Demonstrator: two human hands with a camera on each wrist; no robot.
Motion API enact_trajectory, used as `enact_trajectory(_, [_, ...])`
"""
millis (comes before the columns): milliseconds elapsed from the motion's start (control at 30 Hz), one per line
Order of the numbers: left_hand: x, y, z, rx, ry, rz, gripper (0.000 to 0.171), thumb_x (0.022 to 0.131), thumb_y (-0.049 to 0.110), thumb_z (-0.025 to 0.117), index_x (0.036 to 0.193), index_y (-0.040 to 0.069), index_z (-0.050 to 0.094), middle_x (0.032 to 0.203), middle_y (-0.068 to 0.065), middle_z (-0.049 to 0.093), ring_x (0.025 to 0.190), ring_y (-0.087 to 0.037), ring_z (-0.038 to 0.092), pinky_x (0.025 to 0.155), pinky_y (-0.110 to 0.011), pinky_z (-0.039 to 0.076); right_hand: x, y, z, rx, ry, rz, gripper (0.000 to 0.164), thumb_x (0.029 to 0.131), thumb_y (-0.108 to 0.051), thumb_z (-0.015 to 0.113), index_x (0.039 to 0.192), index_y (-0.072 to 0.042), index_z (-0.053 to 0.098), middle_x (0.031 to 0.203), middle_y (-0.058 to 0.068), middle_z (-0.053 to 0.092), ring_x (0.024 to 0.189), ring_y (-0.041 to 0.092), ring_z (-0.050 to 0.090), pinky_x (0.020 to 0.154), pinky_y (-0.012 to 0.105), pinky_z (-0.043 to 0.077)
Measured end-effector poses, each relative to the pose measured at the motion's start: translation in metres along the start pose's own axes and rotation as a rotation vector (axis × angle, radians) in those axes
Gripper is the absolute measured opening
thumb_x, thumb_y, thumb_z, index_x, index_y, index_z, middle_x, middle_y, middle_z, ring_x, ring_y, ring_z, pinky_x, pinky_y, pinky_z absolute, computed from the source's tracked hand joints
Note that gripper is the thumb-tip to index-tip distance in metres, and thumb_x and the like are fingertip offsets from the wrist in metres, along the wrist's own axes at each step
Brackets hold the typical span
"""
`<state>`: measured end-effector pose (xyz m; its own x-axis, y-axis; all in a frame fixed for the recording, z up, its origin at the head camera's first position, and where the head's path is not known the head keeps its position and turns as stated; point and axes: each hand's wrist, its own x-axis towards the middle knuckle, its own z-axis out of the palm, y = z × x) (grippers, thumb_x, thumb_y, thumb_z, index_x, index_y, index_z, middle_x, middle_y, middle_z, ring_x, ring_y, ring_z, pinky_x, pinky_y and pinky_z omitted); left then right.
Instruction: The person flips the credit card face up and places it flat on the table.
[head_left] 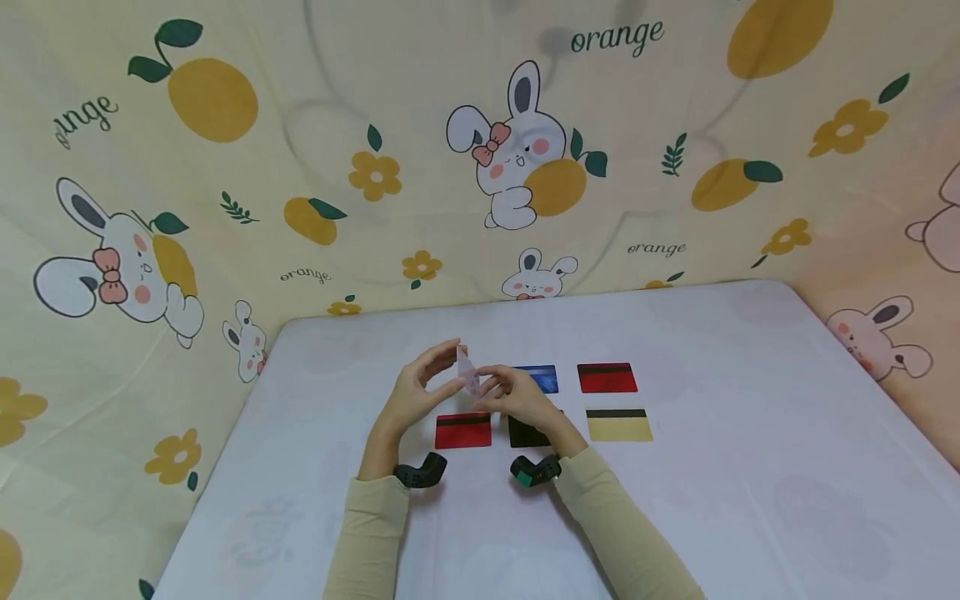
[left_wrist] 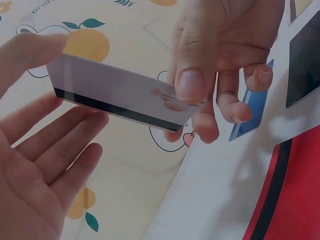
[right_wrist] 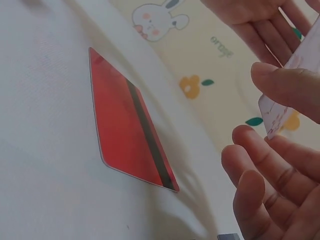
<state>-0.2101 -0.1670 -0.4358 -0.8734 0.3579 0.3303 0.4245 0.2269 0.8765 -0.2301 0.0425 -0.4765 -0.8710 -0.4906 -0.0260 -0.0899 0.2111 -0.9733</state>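
A pale pinkish-white card with a dark magnetic stripe point(left_wrist: 115, 82) is held up between both hands, above the table. My left hand point(head_left: 411, 398) pinches one end of it, thumb on one edge and fingers at the striped edge. At the opposite end, my right hand point(head_left: 528, 402) grips a corner between thumb and fingers, its other fingers loosely bent. Below the hands lie a red card point(head_left: 462, 433) and a dark card point(head_left: 527, 433), the latter partly hidden by the right wrist. A blue card point(head_left: 543, 379) shows behind the right hand.
To the right lie another red card point(head_left: 607, 379) and a pale yellow card point(head_left: 619, 427), stripes toward the far side. All rest on a white-covered table point(head_left: 735, 467). A cloth printed with rabbits and oranges point(head_left: 420, 75) hangs behind. Each wrist wears a black device.
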Motion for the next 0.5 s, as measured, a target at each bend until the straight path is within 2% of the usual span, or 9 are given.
enact_trajectory(167, [0.0001, -0.0023, -0.0018, -0.006, 0.004, -0.014, 0.060, 0.084, 0.000, 0.069, 0.139, -0.003, 0.045, 0.138, -0.024, 0.054, 0.127, -0.039, 0.054, 0.106, -0.051, 0.042, 0.0004, 0.0008, -0.0019, 0.003, 0.016, -0.017, 0.058, 0.082, -0.009, 0.073, 0.134, 0.002, 0.050, 0.107, 0.027, 0.065, 0.069, 0.007, 0.059, 0.054, 0.028, 0.051])
enact_trajectory(300, [-0.0012, -0.0030, -0.0039, -0.006, 0.009, -0.018, 0.060, 0.084, 0.000, 0.069, 0.139, -0.002, 0.046, 0.139, -0.024, 0.053, 0.126, -0.039, 0.054, 0.105, -0.046, 0.044, 0.0007, 0.0018, -0.0019, -0.012, 0.039, -0.015, 0.058, 0.082, -0.009, 0.074, 0.134, 0.003, 0.051, 0.103, 0.026, 0.065, 0.068, 0.007, 0.057, 0.054, 0.025, 0.047])
enact_trajectory(500, [-0.0018, -0.0041, -0.0048, -0.015, 0.014, -0.019, 0.061, 0.084, 0.000, 0.069, 0.139, -0.006, 0.044, 0.140, -0.025, 0.053, 0.126, -0.041, 0.054, 0.104, -0.051, 0.042, 0.0017, -0.0002, -0.0037, -0.014, 0.065, -0.004, 0.059, 0.079, -0.006, 0.076, 0.132, 0.003, 0.052, 0.087, 0.013, 0.063, 0.064, 0.008, 0.051, 0.055, 0.021, 0.042])
